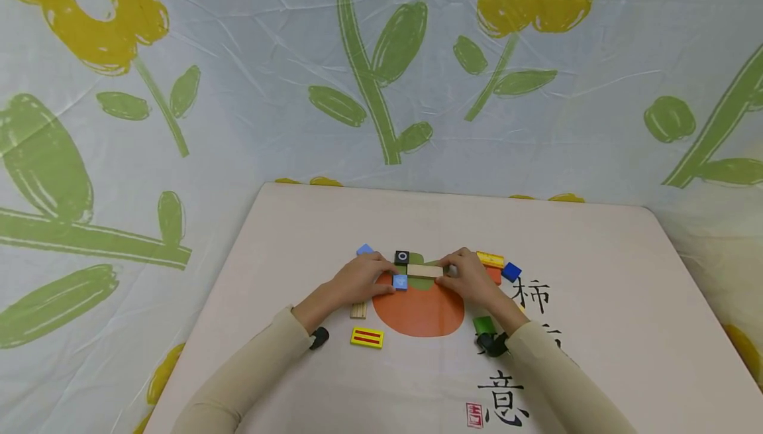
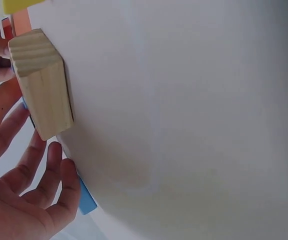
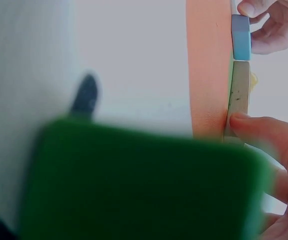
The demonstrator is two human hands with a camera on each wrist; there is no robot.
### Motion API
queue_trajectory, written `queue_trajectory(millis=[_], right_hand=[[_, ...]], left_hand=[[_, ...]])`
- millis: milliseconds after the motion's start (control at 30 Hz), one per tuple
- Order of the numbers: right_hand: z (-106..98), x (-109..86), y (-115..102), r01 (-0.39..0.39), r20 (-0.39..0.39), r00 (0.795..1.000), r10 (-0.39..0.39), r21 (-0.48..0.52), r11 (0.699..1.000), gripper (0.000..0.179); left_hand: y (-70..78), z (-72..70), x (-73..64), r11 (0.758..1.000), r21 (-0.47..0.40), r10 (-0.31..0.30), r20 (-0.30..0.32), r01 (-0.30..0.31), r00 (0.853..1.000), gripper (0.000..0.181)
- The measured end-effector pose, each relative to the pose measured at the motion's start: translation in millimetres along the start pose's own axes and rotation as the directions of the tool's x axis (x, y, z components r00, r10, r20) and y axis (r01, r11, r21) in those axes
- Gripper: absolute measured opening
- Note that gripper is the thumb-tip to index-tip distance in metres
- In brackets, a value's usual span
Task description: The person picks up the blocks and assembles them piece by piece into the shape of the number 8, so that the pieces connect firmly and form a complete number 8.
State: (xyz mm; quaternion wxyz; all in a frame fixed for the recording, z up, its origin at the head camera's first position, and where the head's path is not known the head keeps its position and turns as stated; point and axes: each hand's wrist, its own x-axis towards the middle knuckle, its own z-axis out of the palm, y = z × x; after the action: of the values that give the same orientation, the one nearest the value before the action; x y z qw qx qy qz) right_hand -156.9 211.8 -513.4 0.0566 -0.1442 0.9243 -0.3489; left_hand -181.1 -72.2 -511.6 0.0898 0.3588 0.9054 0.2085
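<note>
My left hand (image 1: 361, 276) pinches a light blue block (image 1: 400, 282) with thumb and index finger; that blue block (image 3: 241, 37) shows in the right wrist view at the fingertips. Right beside it lies a long plain wooden block (image 1: 425, 271). Its right end is between the thumb and fingers of my right hand (image 1: 467, 278). Behind the blue block sits a black block (image 1: 402, 257) with a white ring. In the left wrist view, a thick wooden block (image 2: 43, 87) hides part of the left fingers. A blurred green block (image 3: 144, 185) covers the lower right wrist view.
Another blue block (image 1: 365, 249) lies beyond my left hand. A striped wooden block (image 1: 358, 311) and a yellow block with red bars (image 1: 367, 337) lie nearer. Yellow (image 1: 490, 260), red and dark blue (image 1: 511, 271) blocks lie past my right hand; a green block (image 1: 483, 325) sits by the right wrist.
</note>
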Motion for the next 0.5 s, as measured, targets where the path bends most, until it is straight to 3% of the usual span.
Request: queue_trajectory(millis=[500], right_hand=[[-1.2,0.8,-1.0,-0.002,-0.004,1.0,0.002,0.002,1.0,0.027]], left_hand=[[0.1,-0.6,2.6,1.0,0.003,-0.025,0.036,0.025,0.999,0.041]])
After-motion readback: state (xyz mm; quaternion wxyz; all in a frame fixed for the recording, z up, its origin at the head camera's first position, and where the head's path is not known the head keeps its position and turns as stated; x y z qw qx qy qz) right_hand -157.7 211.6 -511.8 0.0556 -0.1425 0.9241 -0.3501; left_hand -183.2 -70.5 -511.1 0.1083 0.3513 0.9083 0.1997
